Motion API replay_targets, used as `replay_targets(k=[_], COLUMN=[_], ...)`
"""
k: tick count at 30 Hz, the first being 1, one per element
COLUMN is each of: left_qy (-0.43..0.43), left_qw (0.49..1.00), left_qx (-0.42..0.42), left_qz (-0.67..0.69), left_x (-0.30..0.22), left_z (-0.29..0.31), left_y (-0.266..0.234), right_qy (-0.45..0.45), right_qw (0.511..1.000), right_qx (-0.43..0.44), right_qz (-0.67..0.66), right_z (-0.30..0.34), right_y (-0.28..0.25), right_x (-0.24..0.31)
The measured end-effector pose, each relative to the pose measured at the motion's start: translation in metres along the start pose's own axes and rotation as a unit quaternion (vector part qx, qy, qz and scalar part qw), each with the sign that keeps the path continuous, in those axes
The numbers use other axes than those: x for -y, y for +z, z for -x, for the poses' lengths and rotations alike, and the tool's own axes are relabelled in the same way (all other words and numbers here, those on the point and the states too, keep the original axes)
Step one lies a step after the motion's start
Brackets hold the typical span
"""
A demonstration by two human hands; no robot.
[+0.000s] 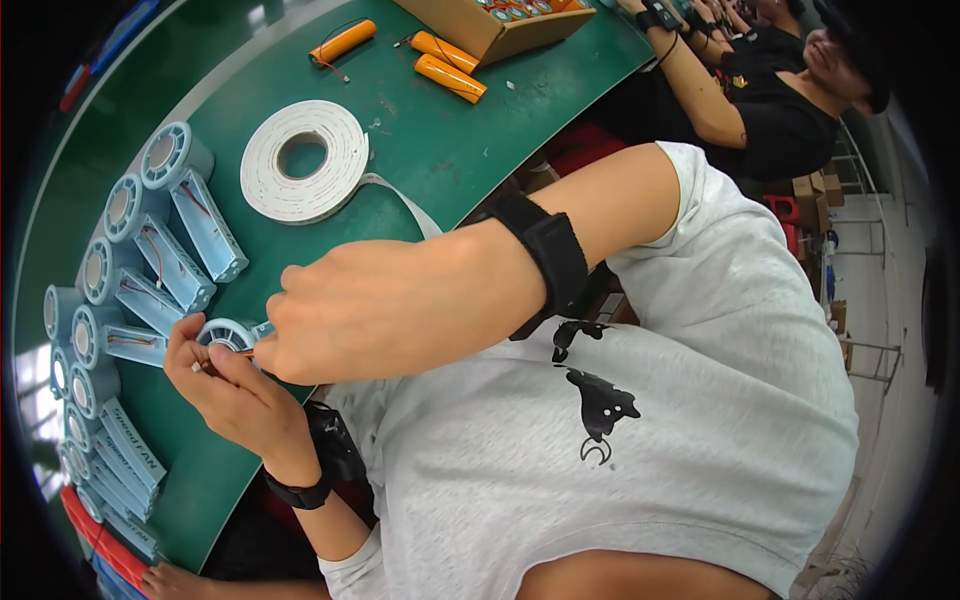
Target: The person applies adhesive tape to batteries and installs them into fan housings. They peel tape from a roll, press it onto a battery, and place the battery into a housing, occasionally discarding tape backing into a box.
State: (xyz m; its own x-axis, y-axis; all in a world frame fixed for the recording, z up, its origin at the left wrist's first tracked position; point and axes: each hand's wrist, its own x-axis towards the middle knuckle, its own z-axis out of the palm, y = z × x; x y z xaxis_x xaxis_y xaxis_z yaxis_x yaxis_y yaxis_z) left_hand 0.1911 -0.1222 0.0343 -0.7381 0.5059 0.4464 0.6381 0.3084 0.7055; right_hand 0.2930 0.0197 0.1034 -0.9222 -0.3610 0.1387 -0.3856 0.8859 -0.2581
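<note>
My left hand (235, 400) is closed, thumb and fingers bent together at a light-blue handheld fan housing (225, 331) with a round ribbed head. Thin red wires (246, 352) run between my left thumb and my right hand, and a small white tip shows by the left fingers. My right hand (350, 310) reaches across from above, its fingers curled in and its back covering most of what it grips. The housing's handle passes out of sight beneath it. Just past the hands lie several more blue fan housings (165, 265), their open handles showing wires inside.
A roll of white tape (270, 165) lies on the green table (420, 150), its loose end trailing under my right forearm. Beyond are orange battery packs (450, 78) with leads and a cardboard box (500, 30) of cells. Closed fan handles (130, 445) sit lower left. A co-worker (770, 110) sits upper right.
</note>
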Motion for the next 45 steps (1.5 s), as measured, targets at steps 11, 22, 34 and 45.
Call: replay_targets(k=[11, 22, 34, 45], left_qy=[0.039, 0.055, 0.138, 0.099], left_qw=[0.997, 0.995, 0.980, 0.983], left_qx=[0.010, 0.030, 0.006, 0.023], left_qz=[-0.067, -0.078, -0.140, -0.153], left_x=[0.004, 0.003, 0.008, 0.012], left_z=[-0.002, 0.000, -0.001, 0.002], left_y=[-0.002, -0.003, -0.001, -0.001], right_qy=[-0.006, 0.085, -0.007, -0.064], right_qw=[0.995, 0.967, 0.992, 0.985], right_qx=[-0.009, 0.175, -0.008, 0.049], right_qz=[-0.103, -0.164, -0.126, -0.153], right_z=[-0.019, -0.042, -0.013, -0.026], right_y=[0.007, 0.000, 0.032, 0.031], right_x=[-0.009, -0.027, -0.021, -0.031])
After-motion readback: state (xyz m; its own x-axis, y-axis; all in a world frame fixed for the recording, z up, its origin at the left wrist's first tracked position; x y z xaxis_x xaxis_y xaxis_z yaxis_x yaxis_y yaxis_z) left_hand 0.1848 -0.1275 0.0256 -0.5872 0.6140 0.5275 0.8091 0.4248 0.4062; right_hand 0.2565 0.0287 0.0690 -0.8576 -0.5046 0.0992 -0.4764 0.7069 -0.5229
